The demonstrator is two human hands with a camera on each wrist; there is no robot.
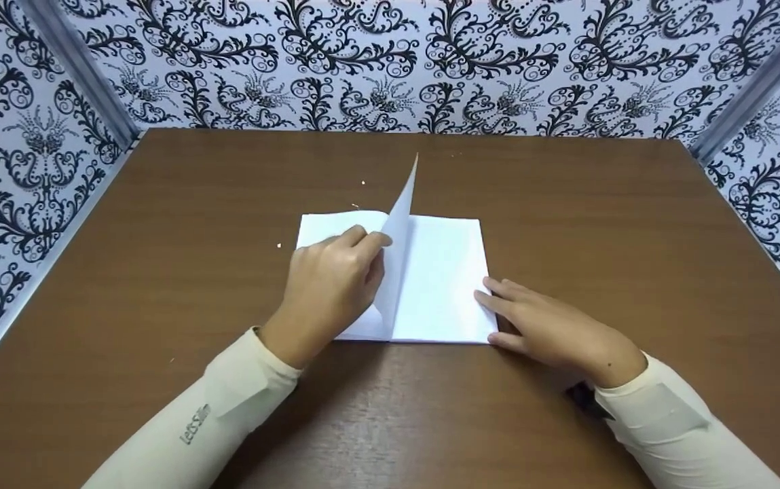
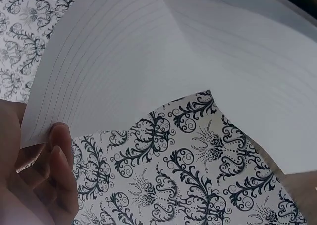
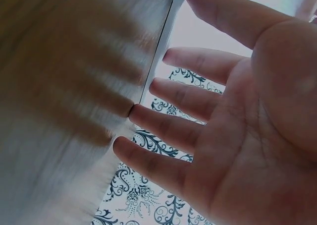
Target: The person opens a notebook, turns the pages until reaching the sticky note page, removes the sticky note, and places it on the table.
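Left grip [image 1: 334, 275] pinches a ruled page [image 1: 401, 224], probably light and crease-prone, best held by its outer margin; right grip [image 1: 549, 329], straight-fingered, touches the notebook [image 1: 440, 282] toward four o'clock.

The notebook [image 1: 447, 285] lies on the table [image 1: 600, 224], a wall [image 1: 390, 68] behind. One page [image 1: 401, 231] stands up between its halves; over the left half, the left hand [image 1: 332, 275] is at that page. Right hand [image 1: 552, 329] at the right edge, tiny bits [image 1: 363, 183] behind and left.
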